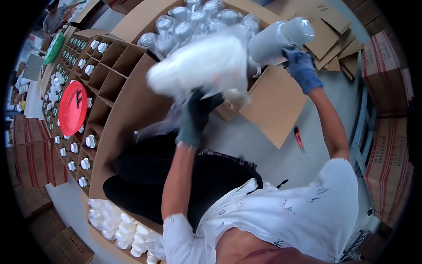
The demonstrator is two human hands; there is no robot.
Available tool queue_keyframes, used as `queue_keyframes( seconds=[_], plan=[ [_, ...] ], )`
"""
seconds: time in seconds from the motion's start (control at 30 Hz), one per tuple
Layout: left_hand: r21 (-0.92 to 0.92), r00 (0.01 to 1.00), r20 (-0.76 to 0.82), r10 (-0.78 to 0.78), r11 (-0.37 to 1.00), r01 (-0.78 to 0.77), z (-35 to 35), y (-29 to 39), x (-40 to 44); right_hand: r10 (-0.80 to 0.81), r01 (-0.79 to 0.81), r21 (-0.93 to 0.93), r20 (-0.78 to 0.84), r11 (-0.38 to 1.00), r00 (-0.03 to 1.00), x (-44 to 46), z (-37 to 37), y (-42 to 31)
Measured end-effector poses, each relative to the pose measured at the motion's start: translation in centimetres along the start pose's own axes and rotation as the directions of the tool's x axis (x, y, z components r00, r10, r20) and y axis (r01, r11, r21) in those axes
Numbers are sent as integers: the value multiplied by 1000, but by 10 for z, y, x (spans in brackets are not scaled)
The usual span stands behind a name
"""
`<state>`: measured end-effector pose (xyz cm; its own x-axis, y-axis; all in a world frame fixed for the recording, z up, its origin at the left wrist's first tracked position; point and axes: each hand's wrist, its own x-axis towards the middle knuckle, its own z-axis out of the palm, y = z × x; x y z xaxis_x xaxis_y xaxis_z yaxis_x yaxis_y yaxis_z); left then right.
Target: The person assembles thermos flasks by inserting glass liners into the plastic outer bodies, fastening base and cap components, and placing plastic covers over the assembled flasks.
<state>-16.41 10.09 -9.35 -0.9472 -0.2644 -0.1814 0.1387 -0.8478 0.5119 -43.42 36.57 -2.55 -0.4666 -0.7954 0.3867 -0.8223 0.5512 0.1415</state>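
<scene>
My left hand [198,115], in a dark glove, is closed on the underside of a white plastic-wrapped bundle [202,61], which is blurred by motion. In a blue glove, my right hand [299,64] grips a grey-white wrapped cylinder [281,39] from below, just right of the bundle. Behind them stands an open carton holding several plastic-wrapped bottles [184,28]. To the left is a large divided carton [107,83] with white-capped bottles in some of its compartments. A red round lid [73,108] lies on top of that carton.
Flat cardboard [277,101] lies beyond my lap, with a red cutter [299,139] on the floor beside it. Stacked cartons [387,75] stand at the right. White bottles [127,231] fill a box at lower left. A person [52,20] is at the far upper left.
</scene>
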Motion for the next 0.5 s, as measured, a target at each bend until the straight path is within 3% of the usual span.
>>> queue_keyframes(
  seconds=[0.03, 0.1, 0.13, 0.17, 0.2, 0.27, 0.3, 0.37, 0.4, 0.43, 0.47, 0.5],
  plan=[
    [85, 997, 69, 22, 996, -28, 1, -25, 35, 93, -90, -64, 36, 994, 995, 1, -37, -7],
    [364, 992, -114, 56, 931, -11, -17, -82, 104, 193, -190, -169, 2, 967, 981, -6, -89, -22],
    [517, 972, -195, 133, 856, -13, 14, -88, 107, 199, -206, -204, -58, 957, 978, -11, -103, -25],
    [762, 932, -264, 249, 647, 43, 17, -104, 115, 183, -193, -213, -66, 958, 981, -18, -113, -27],
    [750, 960, -245, 132, 654, 102, 9, -121, 127, 172, -184, -219, -73, 958, 982, -26, -120, -30],
    [981, 986, -60, 157, 191, 29, 18, -124, 114, 148, -165, -195, -102, 967, 984, -33, -123, -38],
    [928, 986, -145, -83, 335, 165, 22, -116, 104, 129, -149, -168, -125, 975, 984, -33, -123, -49],
    [690, 993, -99, 71, 723, 17, 31, -85, 69, 46, -67, -126, -162, 990, 986, -24, -126, -79],
    [355, 994, -107, -7, 934, 45, 34, -54, 46, 1, -14, -68, -199, 998, 980, -15, -124, -100],
    [158, 999, -31, 43, 987, -37, 28, -21, 27, -66, 58, -42, -221, 997, 973, -9, -121, -123],
    [70, 973, 146, 180, 979, -192, 17, 11, 6, -107, 112, 10, -226, 994, 968, -4, -117, -152],
    [-22, 981, 107, 161, 987, -160, 15, 55, -19, -174, 180, 15, -185, 984, 967, -8, -108, -179]
  ],
)
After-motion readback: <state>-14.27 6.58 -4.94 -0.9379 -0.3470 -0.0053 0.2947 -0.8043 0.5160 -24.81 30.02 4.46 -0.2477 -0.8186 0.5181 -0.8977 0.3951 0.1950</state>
